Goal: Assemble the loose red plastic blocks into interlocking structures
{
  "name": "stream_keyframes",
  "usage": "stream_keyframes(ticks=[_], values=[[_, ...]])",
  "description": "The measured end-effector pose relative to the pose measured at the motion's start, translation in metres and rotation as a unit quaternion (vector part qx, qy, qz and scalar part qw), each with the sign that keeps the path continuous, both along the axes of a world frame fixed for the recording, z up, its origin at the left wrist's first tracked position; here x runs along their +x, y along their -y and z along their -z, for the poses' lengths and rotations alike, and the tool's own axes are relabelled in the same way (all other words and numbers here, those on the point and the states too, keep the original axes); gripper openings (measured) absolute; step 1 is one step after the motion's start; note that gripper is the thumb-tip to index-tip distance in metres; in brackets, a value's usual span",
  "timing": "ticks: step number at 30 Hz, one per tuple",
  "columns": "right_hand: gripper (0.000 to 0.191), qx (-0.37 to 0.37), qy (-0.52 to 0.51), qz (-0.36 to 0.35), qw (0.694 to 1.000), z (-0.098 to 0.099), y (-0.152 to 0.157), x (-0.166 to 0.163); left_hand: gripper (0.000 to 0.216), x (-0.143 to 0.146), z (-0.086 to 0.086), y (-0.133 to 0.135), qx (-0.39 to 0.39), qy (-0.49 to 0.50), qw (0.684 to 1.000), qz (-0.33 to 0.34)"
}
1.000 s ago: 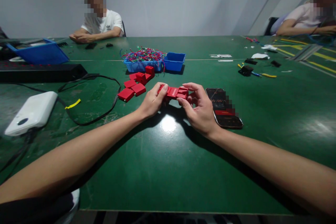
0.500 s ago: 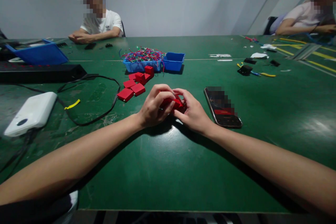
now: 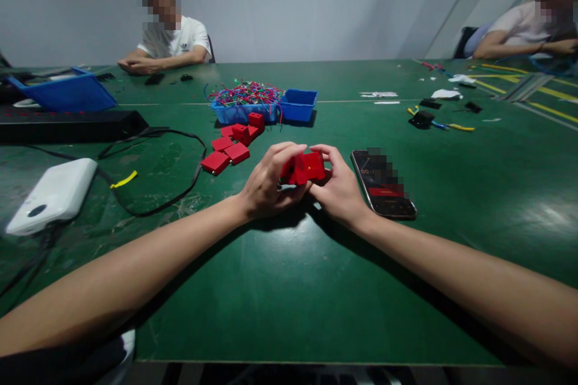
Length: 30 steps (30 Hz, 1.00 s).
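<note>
Left hand (image 3: 266, 183) and right hand (image 3: 336, 189) both clasp a red plastic piece (image 3: 303, 168), raised just off the green table (image 3: 289, 289). Left fingers (image 3: 282, 156) curl over its left side, right fingers (image 3: 327, 153) over its right top edge. Phone (image 3: 383, 183) lies just right of the right fingers. Loose red blocks (image 3: 230, 144) lie left of and beyond the left fingers. Blue trays (image 3: 298, 105) with coloured wires (image 3: 246, 94) sit well beyond the fingertips. White power bank (image 3: 54, 192) lies far left.
</note>
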State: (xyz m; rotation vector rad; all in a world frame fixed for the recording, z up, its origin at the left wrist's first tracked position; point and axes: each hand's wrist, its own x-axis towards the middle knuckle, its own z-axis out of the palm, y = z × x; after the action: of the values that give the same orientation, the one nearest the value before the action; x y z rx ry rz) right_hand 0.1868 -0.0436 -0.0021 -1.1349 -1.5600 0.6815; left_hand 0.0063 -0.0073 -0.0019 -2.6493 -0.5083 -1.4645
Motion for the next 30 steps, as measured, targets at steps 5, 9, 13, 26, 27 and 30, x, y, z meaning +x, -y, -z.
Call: stream_keyframes(ticks=[5, 9, 13, 26, 27, 30], values=[[0.056, 0.000, -0.059, 0.029, 0.998, 0.003, -0.003, -0.002, 0.061, -0.001, 0.004, -0.006, -0.152, 0.025, 0.987, -0.052], [0.056, 0.023, -0.079, 0.038, 0.996, 0.005, -0.005, -0.003, 0.049, -0.002, 0.004, -0.009, -0.245, 0.033, 0.965, -0.084], [0.043, 0.049, -0.084, 0.045, 0.994, 0.003, -0.005, -0.002, 0.044, -0.001, 0.003, -0.013, -0.303, 0.015, 0.948, -0.093], [0.045, 0.188, 0.083, -0.022, 0.978, -0.013, 0.018, -0.007, 0.019, -0.002, 0.012, -0.017, -0.252, -0.069, 0.965, 0.024], [0.047, 0.187, 0.093, -0.027, 0.978, -0.013, 0.018, -0.007, 0.022, -0.002, 0.013, -0.016, -0.256, -0.060, 0.965, 0.020], [0.050, 0.176, 0.103, -0.044, 0.978, -0.012, 0.016, -0.007, 0.031, -0.001, 0.013, -0.014, -0.274, -0.024, 0.961, -0.010]])
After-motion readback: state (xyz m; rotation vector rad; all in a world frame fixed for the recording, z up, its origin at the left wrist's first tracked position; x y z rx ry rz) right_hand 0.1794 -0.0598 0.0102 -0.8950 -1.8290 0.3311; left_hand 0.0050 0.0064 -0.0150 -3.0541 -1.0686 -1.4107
